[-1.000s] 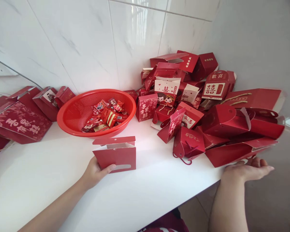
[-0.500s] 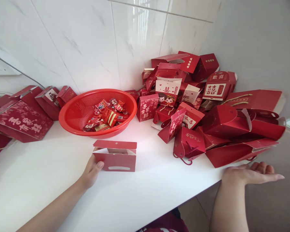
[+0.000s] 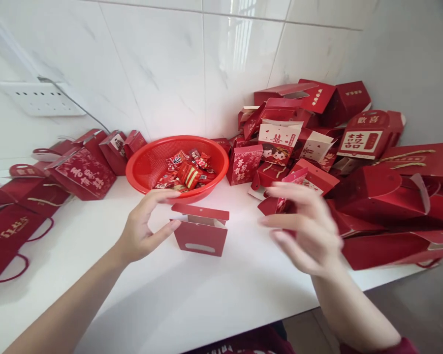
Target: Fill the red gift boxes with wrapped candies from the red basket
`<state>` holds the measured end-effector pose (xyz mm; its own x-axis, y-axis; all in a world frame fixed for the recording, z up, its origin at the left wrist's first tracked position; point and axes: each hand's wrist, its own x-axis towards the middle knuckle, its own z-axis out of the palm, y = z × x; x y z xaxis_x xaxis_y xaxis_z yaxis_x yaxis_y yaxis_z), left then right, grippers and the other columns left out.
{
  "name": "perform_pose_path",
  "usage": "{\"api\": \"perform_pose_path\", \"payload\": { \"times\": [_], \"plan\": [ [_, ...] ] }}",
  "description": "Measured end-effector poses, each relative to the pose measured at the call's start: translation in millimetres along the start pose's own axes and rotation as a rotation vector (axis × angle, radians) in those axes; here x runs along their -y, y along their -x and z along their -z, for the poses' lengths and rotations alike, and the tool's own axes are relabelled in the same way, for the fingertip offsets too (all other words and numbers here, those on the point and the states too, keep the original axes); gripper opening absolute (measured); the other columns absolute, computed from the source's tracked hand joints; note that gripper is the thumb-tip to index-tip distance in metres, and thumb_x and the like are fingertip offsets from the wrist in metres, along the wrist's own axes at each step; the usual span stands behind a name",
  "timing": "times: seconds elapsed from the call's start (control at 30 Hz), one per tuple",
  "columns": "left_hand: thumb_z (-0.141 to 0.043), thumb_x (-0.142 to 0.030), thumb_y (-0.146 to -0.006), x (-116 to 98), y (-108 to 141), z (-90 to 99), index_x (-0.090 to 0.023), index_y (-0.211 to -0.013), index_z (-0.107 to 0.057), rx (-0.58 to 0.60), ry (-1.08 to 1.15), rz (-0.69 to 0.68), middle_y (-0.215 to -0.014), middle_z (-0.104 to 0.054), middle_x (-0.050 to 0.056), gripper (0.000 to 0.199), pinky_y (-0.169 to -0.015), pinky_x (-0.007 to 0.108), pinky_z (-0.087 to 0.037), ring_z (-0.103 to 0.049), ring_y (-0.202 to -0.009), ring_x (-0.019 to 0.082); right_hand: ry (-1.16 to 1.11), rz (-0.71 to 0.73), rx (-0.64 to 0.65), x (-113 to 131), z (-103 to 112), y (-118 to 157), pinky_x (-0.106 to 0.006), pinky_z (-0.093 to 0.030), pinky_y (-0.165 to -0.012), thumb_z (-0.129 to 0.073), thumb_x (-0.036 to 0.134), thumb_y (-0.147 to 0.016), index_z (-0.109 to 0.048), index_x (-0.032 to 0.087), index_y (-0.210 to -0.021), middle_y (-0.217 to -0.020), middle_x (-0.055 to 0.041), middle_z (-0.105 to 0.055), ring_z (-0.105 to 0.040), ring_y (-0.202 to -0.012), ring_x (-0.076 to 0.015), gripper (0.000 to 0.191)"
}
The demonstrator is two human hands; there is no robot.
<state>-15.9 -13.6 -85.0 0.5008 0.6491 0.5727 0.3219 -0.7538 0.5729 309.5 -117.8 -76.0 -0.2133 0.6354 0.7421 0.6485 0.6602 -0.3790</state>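
A small red gift box point(image 3: 203, 237) with a raised top flap and a pale oval slot stands on the white table in front of me. My left hand point(image 3: 145, 226) is at its left edge, thumb and fingers spread apart around that side, not closed on it. To the right of the box my right hand point(image 3: 306, 231) hangs in the air, slightly blurred, with its fingers apart and nothing in them. Just behind the box, a red plastic basket point(image 3: 140, 172) holds wrapped sweets point(image 3: 188, 174).
Many red gift boxes point(image 3: 280, 142) are heaped against the wall on the right. More red boxes point(image 3: 83, 172) line the left side of the white table point(image 3: 192, 295). A power socket strip point(image 3: 40, 98) with a cable is on the tiled wall.
My right hand has come from the table's right edge in towards the box. My left hand has loosened its grip on the box. The view has shifted left.
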Motion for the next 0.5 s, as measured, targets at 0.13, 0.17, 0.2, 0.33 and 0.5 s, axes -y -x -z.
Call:
{"api": "perform_pose_path", "payload": {
  "times": [0.13,0.17,0.2,0.33,0.5],
  "plan": [
    [-0.067,-0.036,-0.084,-26.4,-22.5,20.7,-0.028,-0.123,-0.065,0.287,-0.130,0.110,-0.117,-0.069,0.003,0.039,-0.094,0.035,-0.053,-0.064,-0.109,0.027,-0.191,0.126,0.266,12.8,-43.0,-27.9,-0.053,-0.044,-0.111,-0.061,0.029,-0.093,-0.070,0.030,-0.111,-0.149,-0.0043,-0.047,-0.046,-0.136,-0.0302,0.019],
    [-0.067,-0.038,-0.084,-30.2,-26.2,22.6,-0.029,-0.118,-0.069,0.316,-0.140,0.119,-0.113,-0.071,0.003,0.035,-0.091,0.034,-0.054,-0.066,-0.104,0.026,-0.241,0.096,0.281,11.4,-52.1,-28.9,-0.049,-0.048,-0.107,-0.060,0.030,-0.094,-0.069,0.029,-0.112,-0.146,-0.0057,-0.050,-0.051,-0.132,-0.0279,0.020],
    [-0.067,-0.039,-0.084,-32.8,-28.9,23.3,-0.029,-0.113,-0.072,0.330,-0.145,0.125,-0.108,-0.072,0.002,0.030,-0.087,0.033,-0.055,-0.068,-0.099,0.025,-0.282,0.065,0.278,8.4,-60.2,-27.6,-0.046,-0.051,-0.104,-0.059,0.028,-0.095,-0.068,0.029,-0.114,-0.142,-0.0067,-0.053,-0.056,-0.127,-0.0256,0.021],
    [-0.060,-0.037,-0.090,-34.6,-30.4,18.5,-0.024,-0.089,-0.077,0.341,-0.114,0.186,-0.084,-0.073,0.001,0.022,-0.068,0.025,-0.054,-0.068,-0.075,0.019,-0.316,0.021,0.151,-8.1,-81.8,-10.2,-0.038,-0.056,-0.094,-0.061,0.021,-0.093,-0.060,0.029,-0.128,-0.121,-0.0087,-0.063,-0.063,-0.112,-0.0214,0.035],
    [-0.054,-0.038,-0.095,-31.3,-24.3,6.1,-0.024,-0.117,-0.067,0.255,0.098,0.322,-0.092,-0.073,0.001,0.029,-0.063,0.023,-0.055,-0.068,-0.073,0.016,-0.293,0.037,0.140,-17.6,-94.1,5.1,-0.040,-0.054,-0.096,-0.068,0.024,-0.089,-0.053,0.029,-0.131,-0.122,-0.0103,-0.058,-0.060,-0.116,-0.0234,0.045]
  ]
}}
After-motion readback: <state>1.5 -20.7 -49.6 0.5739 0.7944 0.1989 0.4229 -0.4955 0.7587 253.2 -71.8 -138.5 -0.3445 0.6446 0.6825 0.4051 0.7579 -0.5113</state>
